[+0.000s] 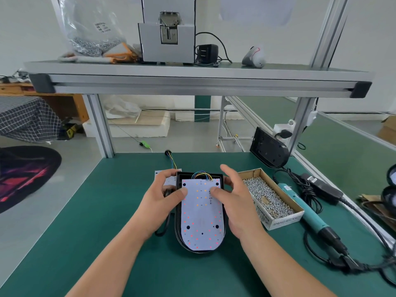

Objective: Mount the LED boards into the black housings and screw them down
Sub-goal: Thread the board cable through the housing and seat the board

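Note:
A white LED board (200,219) with red and orange dots lies inside a black housing (178,230) in the middle of the green mat. Coloured wires (202,175) loop at its far end. My left hand (166,196) grips the housing's left edge, thumb pressing on the board's upper left. My right hand (233,200) reaches over the right side, thumb pressing on the board, fingers spread above the housing's far right corner. A second white board (165,176) lies partly hidden behind my left hand.
A cardboard box of screws (267,196) sits right of the housing. Beyond it lie a teal electric screwdriver (308,213) with black cables and a power brick (323,187). Another black housing (269,150) leans against the right frame post. A shelf (192,82) spans overhead.

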### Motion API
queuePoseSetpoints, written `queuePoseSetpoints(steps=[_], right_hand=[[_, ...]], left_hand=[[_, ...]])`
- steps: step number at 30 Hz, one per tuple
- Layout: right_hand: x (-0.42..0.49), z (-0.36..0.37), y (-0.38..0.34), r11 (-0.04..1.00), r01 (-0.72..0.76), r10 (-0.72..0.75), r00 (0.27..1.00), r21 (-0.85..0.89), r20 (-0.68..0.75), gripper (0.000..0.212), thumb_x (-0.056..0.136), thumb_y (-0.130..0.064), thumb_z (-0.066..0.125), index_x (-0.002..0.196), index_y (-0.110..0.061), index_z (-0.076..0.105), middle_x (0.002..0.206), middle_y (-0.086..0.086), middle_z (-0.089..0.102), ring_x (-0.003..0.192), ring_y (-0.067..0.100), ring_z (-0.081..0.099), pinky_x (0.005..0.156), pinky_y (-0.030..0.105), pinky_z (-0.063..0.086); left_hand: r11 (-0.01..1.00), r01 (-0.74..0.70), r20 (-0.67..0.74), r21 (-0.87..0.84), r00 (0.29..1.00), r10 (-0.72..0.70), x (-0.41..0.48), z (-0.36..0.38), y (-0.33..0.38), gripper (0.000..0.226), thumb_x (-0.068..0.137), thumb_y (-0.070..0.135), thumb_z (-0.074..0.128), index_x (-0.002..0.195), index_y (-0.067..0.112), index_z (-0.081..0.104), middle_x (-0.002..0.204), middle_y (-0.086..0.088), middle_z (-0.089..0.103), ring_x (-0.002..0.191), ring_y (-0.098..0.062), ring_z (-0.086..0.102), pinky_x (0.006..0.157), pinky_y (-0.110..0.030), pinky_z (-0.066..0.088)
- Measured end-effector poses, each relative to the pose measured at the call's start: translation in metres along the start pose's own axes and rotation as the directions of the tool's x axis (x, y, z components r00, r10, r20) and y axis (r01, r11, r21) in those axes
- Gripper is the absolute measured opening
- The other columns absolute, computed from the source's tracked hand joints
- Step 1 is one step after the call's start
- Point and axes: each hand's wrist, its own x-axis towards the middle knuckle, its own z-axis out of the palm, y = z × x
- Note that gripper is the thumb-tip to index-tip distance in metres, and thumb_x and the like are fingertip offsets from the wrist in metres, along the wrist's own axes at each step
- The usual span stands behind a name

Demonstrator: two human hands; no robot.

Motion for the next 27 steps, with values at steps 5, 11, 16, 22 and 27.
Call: queuePoseSetpoints(steps=[5, 11, 16, 22, 27], right_hand=[[0.003, 0.001, 0.004, 0.999, -0.034, 0.034, 0.999, 0.030, -0.005, 0.043, 0.076, -0.022, 0.078, 0.116, -0.035, 0.072, 0.113, -0.002, 0.076, 0.099, 0.027, 0.076, 0.086, 0.048, 0.064], [0.009, -0.007, 0.002, 0.997, -0.044, 0.041, 0.998, 0.063, 0.048, 0.019, 0.089, -0.038, 0.072, 0.103, -0.026, 0.077, 0.099, -0.002, 0.077, 0.081, 0.015, 0.070, 0.067, 0.025, 0.054], [0.016, -0.016, 0.002, 0.979, -0.104, 0.102, 0.995, 0.175, 0.022, 0.027, 0.108, -0.027, 0.053, 0.111, -0.019, 0.079, 0.109, 0.004, 0.078, 0.081, 0.018, 0.067, 0.067, 0.029, 0.051], [0.008, -0.009, 0.005, 0.998, 0.040, -0.024, 0.955, -0.050, 0.295, 0.048, 0.087, -0.008, 0.055, 0.122, -0.033, 0.077, 0.122, -0.001, 0.078, 0.113, 0.014, 0.073, 0.088, 0.025, 0.058], [0.007, -0.011, 0.001, 0.969, 0.106, -0.016, 0.929, -0.225, 0.369, 0.042, 0.087, -0.012, 0.053, 0.108, -0.035, 0.081, 0.111, -0.006, 0.080, 0.105, 0.008, 0.074, 0.085, 0.021, 0.057]], left_hand=[[1.000, -0.009, 0.048, -0.009, 0.999, 0.009, 0.001, 0.007, -0.002, 0.057, 0.081, 0.032, 0.078, 0.135, 0.039, 0.061, 0.107, -0.007, 0.079, 0.101, -0.032, 0.076, 0.100, -0.056, 0.059], [0.996, 0.001, 0.032, -0.089, 0.999, 0.002, 0.000, 0.004, -0.002, 0.052, 0.083, 0.028, 0.075, 0.133, 0.041, 0.065, 0.102, -0.003, 0.079, 0.093, -0.025, 0.076, 0.084, -0.037, 0.063], [0.979, 0.037, 0.071, -0.199, 0.997, -0.024, -0.003, 0.005, 0.003, 0.048, 0.084, 0.024, 0.075, 0.129, 0.038, 0.070, 0.106, -0.009, 0.078, 0.093, -0.027, 0.076, 0.079, -0.036, 0.063], [0.948, 0.096, 0.134, -0.303, 0.989, -0.058, -0.005, 0.009, 0.003, 0.047, 0.089, 0.027, 0.077, 0.135, 0.031, 0.068, 0.121, -0.014, 0.076, 0.104, -0.032, 0.075, 0.085, -0.044, 0.061], [0.952, 0.111, 0.156, -0.284, 0.985, -0.068, -0.004, 0.007, -0.002, 0.038, 0.089, 0.029, 0.080, 0.125, 0.020, 0.074, 0.126, -0.015, 0.075, 0.113, -0.038, 0.074, 0.090, -0.047, 0.062]])
